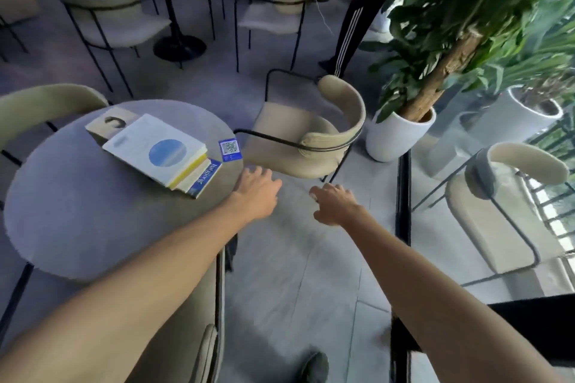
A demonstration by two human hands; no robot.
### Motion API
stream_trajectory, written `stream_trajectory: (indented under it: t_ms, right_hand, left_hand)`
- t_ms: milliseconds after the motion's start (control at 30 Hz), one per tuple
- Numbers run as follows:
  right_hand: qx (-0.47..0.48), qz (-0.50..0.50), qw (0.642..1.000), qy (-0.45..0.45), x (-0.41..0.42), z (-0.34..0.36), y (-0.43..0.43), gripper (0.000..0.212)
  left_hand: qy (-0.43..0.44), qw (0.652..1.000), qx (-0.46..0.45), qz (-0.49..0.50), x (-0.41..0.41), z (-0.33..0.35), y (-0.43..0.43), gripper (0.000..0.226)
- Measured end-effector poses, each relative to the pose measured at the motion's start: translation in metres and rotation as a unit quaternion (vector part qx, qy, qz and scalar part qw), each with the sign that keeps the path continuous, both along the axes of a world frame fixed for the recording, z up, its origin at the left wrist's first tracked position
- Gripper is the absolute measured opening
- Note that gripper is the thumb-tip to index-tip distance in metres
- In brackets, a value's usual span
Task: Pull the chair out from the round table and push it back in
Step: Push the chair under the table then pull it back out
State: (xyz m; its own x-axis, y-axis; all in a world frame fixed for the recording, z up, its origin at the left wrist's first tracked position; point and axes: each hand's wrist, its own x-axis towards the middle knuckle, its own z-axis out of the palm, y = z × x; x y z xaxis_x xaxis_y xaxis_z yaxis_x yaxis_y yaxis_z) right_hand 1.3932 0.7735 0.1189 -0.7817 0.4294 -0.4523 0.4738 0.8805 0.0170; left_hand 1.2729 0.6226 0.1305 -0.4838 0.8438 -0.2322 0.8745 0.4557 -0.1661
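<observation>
**Reaching for the chair, nothing gripped yet**

Beige padded chair [292, 130] with curved backrest and thin black metal frame: just beside the round matte grey table [77, 211], seat clear of its edge. Left hand [258, 193] and right hand [334, 205] short of it, fingers seemingly loose (blurred), holding nothing. Risks: dragged back, backrest knocking the smooth white plant pot [398, 134] close behind; shoved in hard, table jolted, stacked paperback books [165, 155] sliding.

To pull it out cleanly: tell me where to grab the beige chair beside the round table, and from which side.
Probably the curved padded backrest of the chair: it rises as a thick rim that fingers can curl over. Come from the near side, where its end points toward the open left hand and right hand.
</observation>
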Motion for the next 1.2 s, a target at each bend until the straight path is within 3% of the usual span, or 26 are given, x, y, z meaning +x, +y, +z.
stream_trajectory:
  t_ms: [200, 467, 700, 833, 1067, 1200]
  right_hand:
    - [0.013, 0.021, 0.999, 0.024, -0.022, 0.029, 0.145, 0.067]
    - [0.067, 0.065, 0.995, 0.021, -0.080, 0.045, 0.297, 0.060]
    - [0.058, 0.088, 0.994, -0.010, -0.167, 0.036, 0.409, 0.055]
    - [0.063, 0.131, 0.989, -0.030, -0.218, 0.041, 0.467, 0.065]
    - [0.058, 0.263, 0.960, -0.080, -0.277, -0.014, 0.531, 0.060]
    - [0.027, 0.344, 0.931, -0.115, -0.290, -0.062, 0.556, 0.060]
  left_hand:
    - [-0.023, 0.998, 0.020, 0.053, -0.010, 0.010, 0.134, 0.033]
    - [-0.001, 0.997, 0.022, 0.072, -0.052, 0.002, 0.282, 0.033]
    - [-0.030, 0.995, -0.037, 0.087, -0.140, -0.017, 0.379, 0.037]
    - [-0.033, 0.992, -0.042, 0.113, -0.180, -0.024, 0.427, 0.039]
    - [-0.096, 0.979, -0.018, 0.179, -0.189, -0.051, 0.486, 0.041]
    - [-0.204, 0.937, -0.017, 0.282, -0.183, -0.085, 0.496, 0.037]
